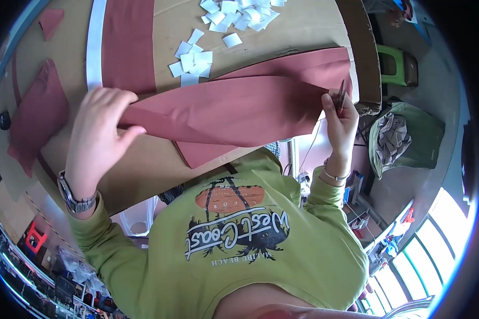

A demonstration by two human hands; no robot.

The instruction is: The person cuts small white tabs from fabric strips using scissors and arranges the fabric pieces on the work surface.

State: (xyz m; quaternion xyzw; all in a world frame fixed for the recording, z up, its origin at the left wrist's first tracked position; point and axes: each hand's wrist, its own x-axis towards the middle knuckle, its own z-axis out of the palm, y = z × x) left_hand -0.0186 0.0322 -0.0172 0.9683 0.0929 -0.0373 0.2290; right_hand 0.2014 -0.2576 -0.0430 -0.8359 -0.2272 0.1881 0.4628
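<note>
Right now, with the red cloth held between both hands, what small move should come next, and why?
Probably lower the red cloth onto the lower red piece beneath it: the left hand and right hand each grip one end, and the right also holds what looks like small scissors, so neither hand seems free until the cloth rests.

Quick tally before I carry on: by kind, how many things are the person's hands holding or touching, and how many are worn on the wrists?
Long dull-red fabric piece: 1
Slim dark pointed tool in the right hand: 1
Silver metal-band wristwatch: 1
Thin silvery bracelet: 1
Total: 4
</note>
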